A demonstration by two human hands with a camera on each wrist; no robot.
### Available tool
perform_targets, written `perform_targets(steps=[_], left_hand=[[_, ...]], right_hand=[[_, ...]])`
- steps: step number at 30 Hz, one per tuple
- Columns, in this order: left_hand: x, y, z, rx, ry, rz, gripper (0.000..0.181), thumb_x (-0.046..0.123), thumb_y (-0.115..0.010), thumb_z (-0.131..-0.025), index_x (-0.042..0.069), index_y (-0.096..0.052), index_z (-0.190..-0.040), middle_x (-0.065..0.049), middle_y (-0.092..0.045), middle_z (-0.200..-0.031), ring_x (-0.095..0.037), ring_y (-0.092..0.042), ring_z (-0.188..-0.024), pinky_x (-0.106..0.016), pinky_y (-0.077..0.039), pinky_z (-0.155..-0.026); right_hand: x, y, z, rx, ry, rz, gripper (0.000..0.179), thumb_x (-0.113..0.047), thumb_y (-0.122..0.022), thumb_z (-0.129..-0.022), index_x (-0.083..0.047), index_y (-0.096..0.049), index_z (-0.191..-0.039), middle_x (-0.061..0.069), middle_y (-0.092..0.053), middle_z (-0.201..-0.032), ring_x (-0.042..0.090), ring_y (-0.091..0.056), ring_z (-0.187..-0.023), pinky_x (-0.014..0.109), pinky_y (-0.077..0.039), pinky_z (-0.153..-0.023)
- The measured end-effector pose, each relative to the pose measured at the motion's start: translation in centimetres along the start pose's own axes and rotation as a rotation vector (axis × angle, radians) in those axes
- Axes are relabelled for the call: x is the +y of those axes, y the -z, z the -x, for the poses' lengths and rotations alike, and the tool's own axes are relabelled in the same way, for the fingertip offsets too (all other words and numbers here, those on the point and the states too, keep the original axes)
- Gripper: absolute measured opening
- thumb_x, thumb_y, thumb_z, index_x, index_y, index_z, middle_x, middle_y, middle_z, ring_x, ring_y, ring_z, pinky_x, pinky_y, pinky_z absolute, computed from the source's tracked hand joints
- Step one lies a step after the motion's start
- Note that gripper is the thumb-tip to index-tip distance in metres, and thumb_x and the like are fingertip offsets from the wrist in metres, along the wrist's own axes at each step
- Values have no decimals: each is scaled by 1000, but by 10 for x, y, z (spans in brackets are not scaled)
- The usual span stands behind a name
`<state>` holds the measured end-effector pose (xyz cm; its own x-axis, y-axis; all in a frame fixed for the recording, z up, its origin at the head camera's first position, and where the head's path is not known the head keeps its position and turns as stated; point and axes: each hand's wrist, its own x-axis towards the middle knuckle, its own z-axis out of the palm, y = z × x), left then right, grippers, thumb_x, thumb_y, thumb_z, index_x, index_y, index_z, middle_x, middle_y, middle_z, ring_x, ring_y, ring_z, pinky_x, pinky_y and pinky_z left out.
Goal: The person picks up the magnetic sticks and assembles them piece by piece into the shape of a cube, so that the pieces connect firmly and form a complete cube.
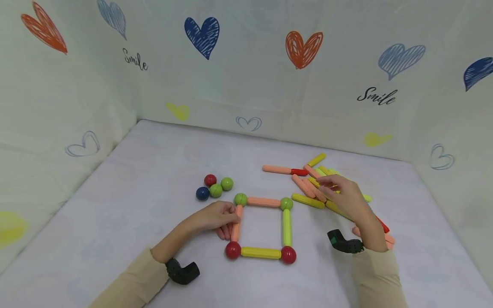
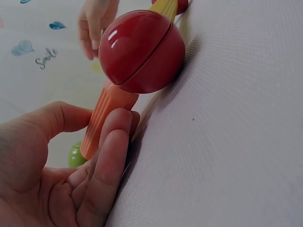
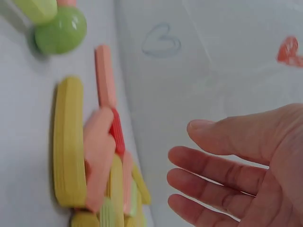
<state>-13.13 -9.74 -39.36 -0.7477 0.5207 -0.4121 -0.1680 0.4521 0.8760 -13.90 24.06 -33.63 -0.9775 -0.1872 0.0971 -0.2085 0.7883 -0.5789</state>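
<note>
A square frame of rods and balls lies on the table. Its left side is an orange rod [image 2: 111, 101], which my left hand [image 1: 217, 218] pinches between thumb and fingers. Green balls [image 1: 240, 199] form the far corners and red balls [image 2: 142, 52] the near ones. An orange rod [image 1: 263, 202] makes the far side, a light green rod [image 1: 286, 228] the right side, a yellow rod [image 1: 260, 253] the near side. Over the pile of loose rods [image 3: 69, 142] hovers my right hand [image 1: 346, 196], holding nothing, its fingers apart in the right wrist view.
Beyond the left hand sit several loose balls: a red ball [image 1: 210, 180], a blue ball [image 1: 202, 193] and green balls [image 1: 227, 184]. Loose orange rods [image 1: 390, 240] lie by the right forearm. A white cloth [image 1: 246, 77] with printed hearts rises behind the table.
</note>
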Motion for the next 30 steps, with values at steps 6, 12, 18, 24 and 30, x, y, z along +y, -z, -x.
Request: perform_targets(steps=[6,12,18,24,30], left_hand=[[-2,-1,-1,-3,1,14,13,15,-56,-88,4,-52,-84,-1,-58,-52,-8,-57,-44,-20,-48,-44],[-1,0,-2,9,11,16,14,16,-57,-88,4,-51,-82,-2,-59,-53,-9,-58,-44,-19,-48,-45],[0,1,0,6,21,12,15,17,-57,-88,5,-51,-82,-2,-59,-53,-9,-58,-44,-20,-48,-45],[0,1,1,3,16,13,15,16,-58,-88,5,-51,-81,-2,-59,-52,-9,-58,-44,-20,-48,-45],[0,1,0,0,12,19,14,17,-58,-88,5,-52,-82,-1,-58,-52,-8,-57,-44,-20,-48,-45]], right_hand=[[22,14,3,-35,-159,26,33,-20,-53,-95,2,-56,-120,21,-60,-111,36,-55,-101,37,-51,-74],[42,12,1,-140,-260,104,34,-21,-57,-92,4,-58,-115,23,-61,-105,31,-55,-90,32,-47,-68],[50,7,0,-160,-288,143,30,-18,-59,-89,6,-63,-108,26,-59,-106,37,-53,-95,47,-45,-80],[50,4,1,-180,-320,186,34,-19,-59,-89,7,-62,-110,27,-57,-109,38,-53,-97,52,-44,-85],[51,4,2,-184,-296,202,37,-19,-60,-89,10,-61,-112,24,-56,-100,32,-53,-87,48,-47,-78]])
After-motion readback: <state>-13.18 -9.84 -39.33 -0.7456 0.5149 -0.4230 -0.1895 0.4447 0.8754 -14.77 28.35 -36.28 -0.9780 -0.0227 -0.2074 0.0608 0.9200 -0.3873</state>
